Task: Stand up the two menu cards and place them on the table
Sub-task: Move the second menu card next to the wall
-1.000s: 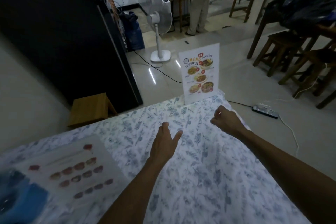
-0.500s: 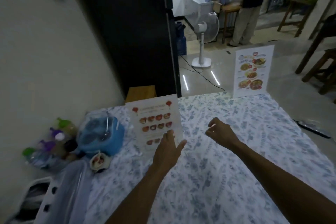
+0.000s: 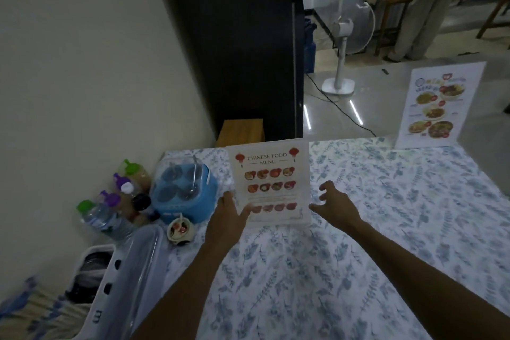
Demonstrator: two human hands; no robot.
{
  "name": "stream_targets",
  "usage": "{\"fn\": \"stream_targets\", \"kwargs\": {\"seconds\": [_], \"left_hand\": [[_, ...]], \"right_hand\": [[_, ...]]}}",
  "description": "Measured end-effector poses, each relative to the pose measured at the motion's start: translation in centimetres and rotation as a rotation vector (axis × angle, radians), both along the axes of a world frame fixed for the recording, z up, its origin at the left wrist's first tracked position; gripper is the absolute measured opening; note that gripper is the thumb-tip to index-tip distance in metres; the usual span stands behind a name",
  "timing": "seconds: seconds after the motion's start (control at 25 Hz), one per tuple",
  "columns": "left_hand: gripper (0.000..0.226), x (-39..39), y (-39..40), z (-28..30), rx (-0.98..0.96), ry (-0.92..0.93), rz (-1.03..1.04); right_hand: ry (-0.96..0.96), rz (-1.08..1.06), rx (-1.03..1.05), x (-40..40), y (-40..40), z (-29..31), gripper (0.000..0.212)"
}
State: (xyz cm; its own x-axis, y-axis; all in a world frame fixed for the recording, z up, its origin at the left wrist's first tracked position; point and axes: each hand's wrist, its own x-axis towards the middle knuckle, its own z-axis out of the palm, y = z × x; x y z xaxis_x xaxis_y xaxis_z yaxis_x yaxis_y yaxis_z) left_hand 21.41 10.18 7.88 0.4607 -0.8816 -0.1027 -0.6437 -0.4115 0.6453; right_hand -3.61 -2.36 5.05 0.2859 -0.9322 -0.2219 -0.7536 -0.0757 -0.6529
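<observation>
Since the frame before, both hands had closed in on the near menu card, and the right hand had opened out of its loose fist. That Chinese food menu card (image 3: 271, 183) stood upright on the table (image 3: 358, 257), near its far left part, facing the camera. The left hand (image 3: 227, 218) was at the card's lower left corner, with its fingers (image 3: 245, 211) spread over the front face; whether it truly gripped the card could not be told. The right hand (image 3: 335, 205) hovered just beside the card's right edge, fingers spread and curled, holding nothing. The second menu card (image 3: 438, 107) stood upright at the far right edge of the table, well apart from both hands. Left of the near card sat a blue container with a clear lid (image 3: 183, 192), a small cup (image 3: 180, 230) in front of it, and a cluster of bottles (image 3: 121, 196) against the wall. A white basket (image 3: 118, 279) lay at the table's near left. Beyond the table stood a white fan (image 3: 343, 55) on the floor
</observation>
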Motion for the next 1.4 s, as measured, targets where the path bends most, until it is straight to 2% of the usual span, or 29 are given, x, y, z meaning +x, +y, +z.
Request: {"fn": "stream_targets", "kwargs": {"seconds": [0.12, 0.28, 0.4, 0.6, 0.92, 1.08, 1.2, 1.4], "left_hand": [[0.064, 1.8, -1.7, -1.0, 0.053, -0.028, 0.085], [0.056, 2.3, -4.3, -2.7, 0.115, -0.036, 0.052], [0.047, 2.4, -6.6, -3.5, 0.106, 0.025, 0.024], [0.045, 4.5, -9.7, -2.1, 0.095, 0.071, 0.033], [0.049, 15.8, -19.6, 1.2, 0.041, 0.050, -0.123], [0.053, 22.7, -22.4, 4.0, 0.015, 0.061, -0.148], [0.053, 27.8, -23.1, 4.9, 0.011, 0.034, -0.115], [0.047, 37.0, -22.5, 2.6, 0.087, 0.017, -0.008]], "right_hand": [[0.022, 0.051, 0.058, 0.8, -1.6, -1.9, 0.068], [0.039, 0.173, 0.141, 1.4, -3.5, -3.8, 0.057], [0.082, 0.258, 0.153, 2.1, -5.1, -5.0, 0.055], [0.113, 0.241, 0.179, 4.6, -6.9, -4.7, 0.041], [0.067, 0.109, 0.073, 13.1, -12.9, 0.2, 0.039], [0.055, 0.104, 0.019, 20.3, -15.7, 2.1, 0.041], [0.054, 0.114, 0.010, 25.8, -17.8, 1.6, 0.043], [-0.083, 0.156, 0.064, 35.8, -18.9, -1.9, 0.036]]}}
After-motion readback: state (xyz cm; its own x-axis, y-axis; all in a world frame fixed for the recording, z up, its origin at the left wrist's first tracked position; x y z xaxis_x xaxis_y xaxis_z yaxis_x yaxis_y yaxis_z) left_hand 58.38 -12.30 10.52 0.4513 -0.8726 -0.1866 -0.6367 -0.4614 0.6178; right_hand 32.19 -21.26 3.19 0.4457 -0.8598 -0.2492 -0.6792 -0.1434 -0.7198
